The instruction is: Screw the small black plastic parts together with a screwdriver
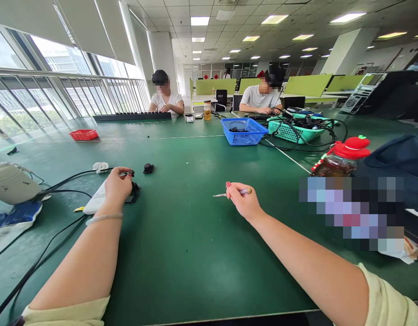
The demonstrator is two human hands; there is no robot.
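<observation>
My left hand (118, 185) is closed at the fingertips on a small dark part (129, 173), too small to name. Below and beside that hand lie a white oblong device (95, 198) and a black piece (134, 194), both partly hidden by it. A small black block (148, 168) sits just to its right on the green table (182, 253). Over the middle of the table, my right hand (243, 201) grips a thin pointed tool (245, 191) with a brownish end. Its pale tip points left, away from the small part.
Black cables run along the left, near a white appliance (12, 183). Farther back are a red tray (83, 135), a blue basket (244, 131) and a green basket (293, 131) of cables. A red-lidded jar (341, 158) stands right. Two people sit opposite.
</observation>
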